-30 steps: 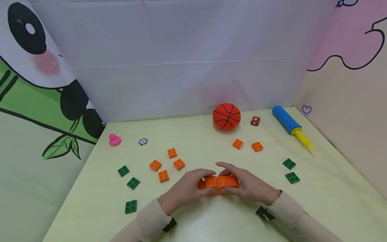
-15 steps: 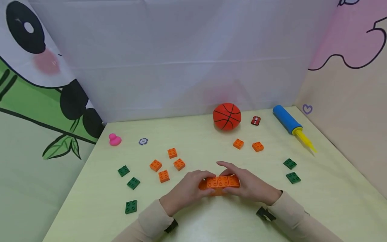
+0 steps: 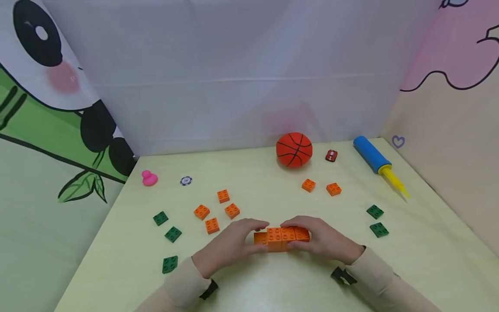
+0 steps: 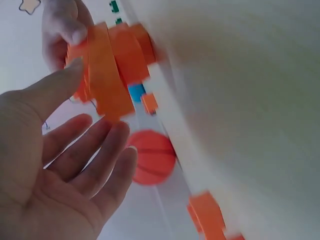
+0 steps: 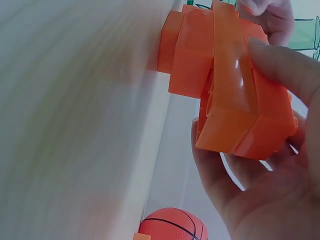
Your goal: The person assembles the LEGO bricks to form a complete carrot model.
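Observation:
An assembly of orange toy building bricks (image 3: pixel 274 239) is at the front middle of the table, several bricks joined in layers with a lower step at the left end. My right hand (image 3: pixel 325 238) grips its right end, thumb on the near side, fingers behind. Around the left end stands my left hand (image 3: pixel 224 247), thumb and fingers spread apart. In the left wrist view its fingers (image 4: pixel 80 155) are loosely extended beside the orange assembly (image 4: pixel 107 75), thumb tip overlapping it. The right wrist view shows the underside of the stacked bricks (image 5: pixel 230 95) in the right hand.
Loose orange bricks (image 3: pixel 212 225) lie to the left, two more orange bricks (image 3: pixel 309 185) behind. Green bricks (image 3: pixel 170 264) sit at both sides. Farther back are a pink duck-like toy (image 3: pixel 149 178), a chip (image 3: pixel 186 180), a small basketball (image 3: pixel 294 150), a red toy car (image 3: pixel 331 155) and a blue-yellow pump (image 3: pixel 372 155).
My left hand has loosened from the brick assembly and moved left, baring its lower left step. The right hand keeps its hold, and its raised index finger has come down onto the bricks.

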Tool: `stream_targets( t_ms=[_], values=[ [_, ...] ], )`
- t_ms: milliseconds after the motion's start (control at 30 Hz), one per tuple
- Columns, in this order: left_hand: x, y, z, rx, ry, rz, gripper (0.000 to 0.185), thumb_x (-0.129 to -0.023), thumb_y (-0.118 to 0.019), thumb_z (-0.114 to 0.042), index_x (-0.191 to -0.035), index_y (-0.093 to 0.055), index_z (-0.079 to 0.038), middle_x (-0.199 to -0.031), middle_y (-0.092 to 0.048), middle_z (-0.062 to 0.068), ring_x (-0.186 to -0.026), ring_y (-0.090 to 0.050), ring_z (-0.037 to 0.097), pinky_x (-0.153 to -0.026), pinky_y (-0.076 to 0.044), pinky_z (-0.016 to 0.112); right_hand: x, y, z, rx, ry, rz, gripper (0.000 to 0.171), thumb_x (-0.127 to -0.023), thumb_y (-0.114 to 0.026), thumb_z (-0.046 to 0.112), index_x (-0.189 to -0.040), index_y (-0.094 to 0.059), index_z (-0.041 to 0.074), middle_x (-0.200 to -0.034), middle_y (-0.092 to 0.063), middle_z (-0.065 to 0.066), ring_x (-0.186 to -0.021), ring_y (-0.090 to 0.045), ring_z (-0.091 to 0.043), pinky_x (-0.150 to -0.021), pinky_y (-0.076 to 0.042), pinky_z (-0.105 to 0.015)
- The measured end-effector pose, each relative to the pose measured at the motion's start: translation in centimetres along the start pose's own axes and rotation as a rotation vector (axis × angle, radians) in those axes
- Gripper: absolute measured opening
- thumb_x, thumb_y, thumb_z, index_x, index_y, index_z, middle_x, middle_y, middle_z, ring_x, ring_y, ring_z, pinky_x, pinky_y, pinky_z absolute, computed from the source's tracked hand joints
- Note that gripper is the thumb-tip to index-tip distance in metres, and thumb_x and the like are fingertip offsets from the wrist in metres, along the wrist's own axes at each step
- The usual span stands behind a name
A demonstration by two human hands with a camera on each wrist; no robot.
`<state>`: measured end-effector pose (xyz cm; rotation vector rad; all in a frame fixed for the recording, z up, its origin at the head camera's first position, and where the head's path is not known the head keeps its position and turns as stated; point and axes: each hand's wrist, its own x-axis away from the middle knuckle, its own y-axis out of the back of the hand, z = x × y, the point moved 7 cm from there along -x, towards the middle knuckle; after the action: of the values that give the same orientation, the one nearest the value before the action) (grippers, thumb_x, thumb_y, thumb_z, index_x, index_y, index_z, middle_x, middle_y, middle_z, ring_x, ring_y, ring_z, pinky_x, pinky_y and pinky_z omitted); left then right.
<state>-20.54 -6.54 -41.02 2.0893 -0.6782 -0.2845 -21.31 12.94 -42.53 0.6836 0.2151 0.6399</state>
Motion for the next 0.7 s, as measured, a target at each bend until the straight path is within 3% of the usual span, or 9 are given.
stream_targets(
  t_ms=[200,333,500,700],
  values=[
    [2.8,2.1,4.0,-0.071,0.095,-0.06,0.053,-0.086,-0.079,-0.032,-0.134,-0.063,-0.017,-0.133,-0.062,-0.002,-0.125,-0.055,0.023,-0.104,-0.047,0.047,0.0,0.1,0.0,0.018,-0.001,0.003,0.051,-0.091,-0.072,0.042,-0.136,-0.06,0.021,-0.129,-0.06,0.015,-0.115,-0.055,-0.012,-0.102,-0.047,-0.047],
    [4.1,3.3,6.1,-0.102,0.173,-0.144,0.049,-0.083,-0.082,-0.028,-0.129,-0.066,-0.017,-0.129,-0.063,-0.003,-0.121,-0.056,0.022,-0.102,-0.049,0.045,0.1,0.2,0.0,0.018,-0.001,0.004,0.051,-0.091,-0.072,0.041,-0.136,-0.06,0.02,-0.129,-0.06,0.014,-0.115,-0.055,-0.012,-0.102,-0.047,-0.046],
    [4.8,4.8,7.3,-0.177,0.247,-0.251,0.048,-0.084,-0.082,-0.021,-0.128,-0.066,-0.012,-0.128,-0.064,0.003,-0.124,-0.054,0.028,-0.103,-0.047,0.048,0.1,0.2,0.0,0.015,0.0,-0.001,0.052,-0.091,-0.072,0.042,-0.137,-0.06,0.02,-0.129,-0.06,0.014,-0.116,-0.055,-0.013,-0.103,-0.047,-0.047],
    [4.4,4.9,7.9,-0.196,0.312,-0.231,0.046,-0.085,-0.081,-0.015,-0.128,-0.066,-0.007,-0.127,-0.064,0.009,-0.122,-0.055,0.031,-0.102,-0.048,0.049,0.1,0.1,0.1,0.021,0.009,-0.006,0.052,-0.091,-0.071,0.043,-0.137,-0.06,0.021,-0.129,-0.06,0.015,-0.116,-0.055,-0.013,-0.103,-0.047,-0.047]
  ],
)
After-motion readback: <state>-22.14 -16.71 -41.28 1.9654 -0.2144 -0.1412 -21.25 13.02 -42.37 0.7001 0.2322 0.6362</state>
